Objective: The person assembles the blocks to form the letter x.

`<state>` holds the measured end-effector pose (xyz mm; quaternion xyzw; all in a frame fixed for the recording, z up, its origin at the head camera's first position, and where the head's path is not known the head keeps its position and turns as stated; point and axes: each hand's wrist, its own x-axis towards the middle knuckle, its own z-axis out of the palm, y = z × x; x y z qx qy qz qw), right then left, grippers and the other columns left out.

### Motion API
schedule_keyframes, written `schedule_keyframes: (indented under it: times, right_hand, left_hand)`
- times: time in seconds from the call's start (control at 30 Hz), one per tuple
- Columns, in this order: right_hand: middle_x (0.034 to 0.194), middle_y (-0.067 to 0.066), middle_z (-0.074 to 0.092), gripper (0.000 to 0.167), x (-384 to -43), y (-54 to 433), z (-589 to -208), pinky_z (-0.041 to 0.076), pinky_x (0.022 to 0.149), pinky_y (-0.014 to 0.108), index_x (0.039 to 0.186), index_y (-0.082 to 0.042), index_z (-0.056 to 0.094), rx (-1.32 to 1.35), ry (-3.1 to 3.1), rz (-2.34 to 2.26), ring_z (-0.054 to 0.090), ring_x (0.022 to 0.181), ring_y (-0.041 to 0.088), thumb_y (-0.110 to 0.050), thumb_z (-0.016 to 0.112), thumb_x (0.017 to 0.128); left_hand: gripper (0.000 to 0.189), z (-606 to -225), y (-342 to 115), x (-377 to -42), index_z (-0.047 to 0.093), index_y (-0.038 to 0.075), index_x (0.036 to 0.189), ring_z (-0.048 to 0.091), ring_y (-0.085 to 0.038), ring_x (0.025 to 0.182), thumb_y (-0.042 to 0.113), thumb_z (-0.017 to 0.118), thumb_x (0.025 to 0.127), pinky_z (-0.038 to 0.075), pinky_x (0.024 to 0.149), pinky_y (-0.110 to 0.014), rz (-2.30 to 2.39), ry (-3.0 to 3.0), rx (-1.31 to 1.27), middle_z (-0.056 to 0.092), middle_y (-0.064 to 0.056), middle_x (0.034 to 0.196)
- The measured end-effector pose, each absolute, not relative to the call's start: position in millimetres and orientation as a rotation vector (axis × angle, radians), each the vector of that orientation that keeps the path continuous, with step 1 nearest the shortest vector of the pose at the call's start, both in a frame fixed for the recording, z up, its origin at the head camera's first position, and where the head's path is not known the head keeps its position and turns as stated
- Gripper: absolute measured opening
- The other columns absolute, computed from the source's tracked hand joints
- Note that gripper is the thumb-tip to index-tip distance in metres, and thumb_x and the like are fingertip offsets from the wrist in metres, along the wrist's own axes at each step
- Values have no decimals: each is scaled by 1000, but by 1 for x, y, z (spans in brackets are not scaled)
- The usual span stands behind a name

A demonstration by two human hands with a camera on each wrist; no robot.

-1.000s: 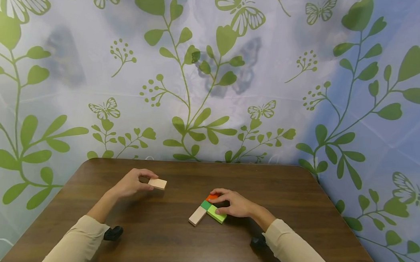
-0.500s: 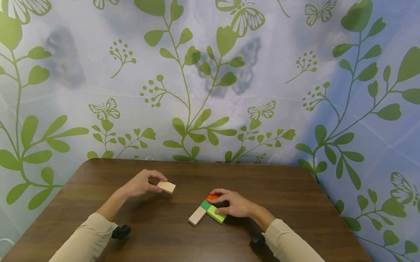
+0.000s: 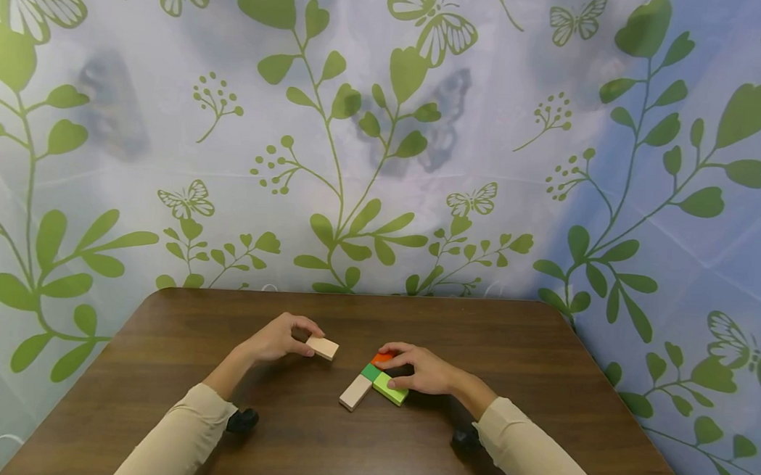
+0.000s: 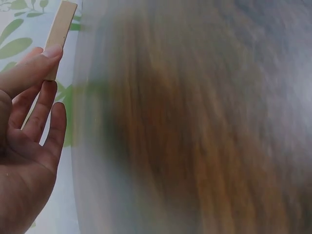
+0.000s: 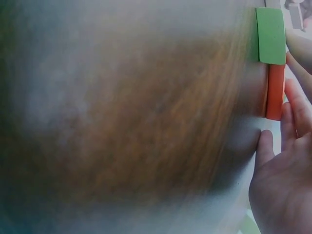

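Between thumb and fingers, my left hand pinches a pale wooden block. In the left wrist view this block shows as a narrow upright bar, thumb pressed across its lower part. My right hand rests at a cluster of blocks on the table. Its fingers touch an orange block, partly hidden under them, and its thumb lies on a lime green block. A dark green block sits in the middle of the cluster, and a second pale block extends from it toward the front left.
Brown wood-grain table lies under both hands. Behind it hangs a pale curtain printed with green leaves and butterflies. Black wrist devices show below both forearms, which are in cream sleeves.
My left hand has moved right with the pale wooden block, closer to the cluster. The right hand and the blocks on the table stay in place.
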<state>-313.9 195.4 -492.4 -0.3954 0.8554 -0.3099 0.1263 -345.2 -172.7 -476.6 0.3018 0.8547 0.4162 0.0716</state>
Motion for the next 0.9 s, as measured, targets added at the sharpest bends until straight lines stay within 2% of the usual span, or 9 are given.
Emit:
schedule_keyframes:
  times: [0.63,0.9]
  right_hand:
    - [153,7,48,46,-317,193,-496,36,112,54,142,-12,65,-1151,2498,-891,44,139,29,-25,74,98]
    - [153,7,47,46,-317,194,-496,36,111,55,142,-13,65,-1137,2493,-907,44,140,30,-27,74,98]
  left_hand:
    - [29,-490,-137,-349,78,7,114,62,-31,117,6,85,85,45,103,-54,1189,2489,1035,73,-5,117]
    - [30,-492,-128,-348,79,7,115,62,-32,119,6,85,86,45,103,-53,1183,2466,970,73,-5,118]
